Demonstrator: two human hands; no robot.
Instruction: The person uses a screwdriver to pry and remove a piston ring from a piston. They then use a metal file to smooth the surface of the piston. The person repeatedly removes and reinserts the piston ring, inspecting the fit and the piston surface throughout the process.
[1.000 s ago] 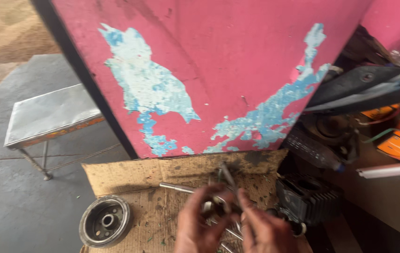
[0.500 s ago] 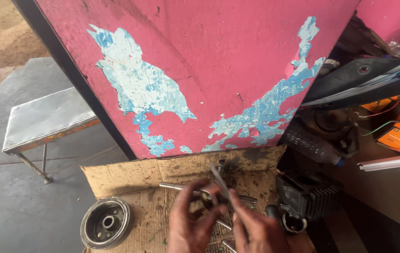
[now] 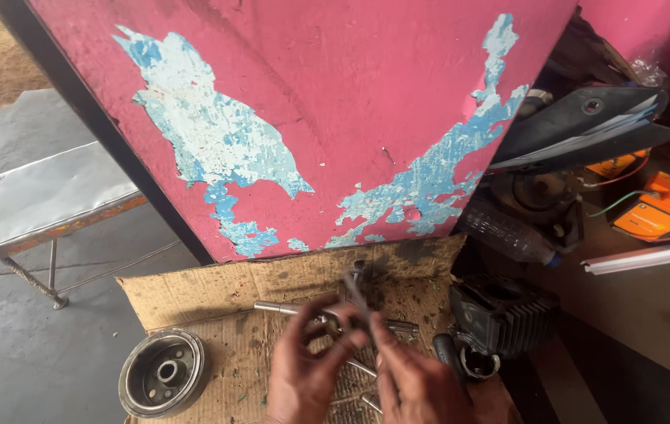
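Note:
Both of my hands are low in the head view, over a stained sheet of cardboard [image 3: 201, 294]. My left hand [image 3: 303, 369] and my right hand [image 3: 417, 381] meet on a small metal part [image 3: 344, 316], with a thin metal tool [image 3: 354, 292] sticking up from between the fingers. Which hand grips the tool I cannot tell. A steel rod [image 3: 272, 308] lies on the cardboard just left of my fingers, and several bolts [image 3: 366, 402] lie under my hands.
A round flywheel drum [image 3: 164, 371] sits at the cardboard's left edge. A black finned engine cylinder [image 3: 501, 318] stands to the right. Behind is a pink wall [image 3: 311, 118] with peeling blue paint. A metal bench [image 3: 52, 196] stands left; an orange battery [image 3: 660, 208] and a plastic bottle [image 3: 507, 234] lie right.
My hands have risen a little higher in view and stay joined on the metal part. The camera has tilted slightly, shifting the wall and bench.

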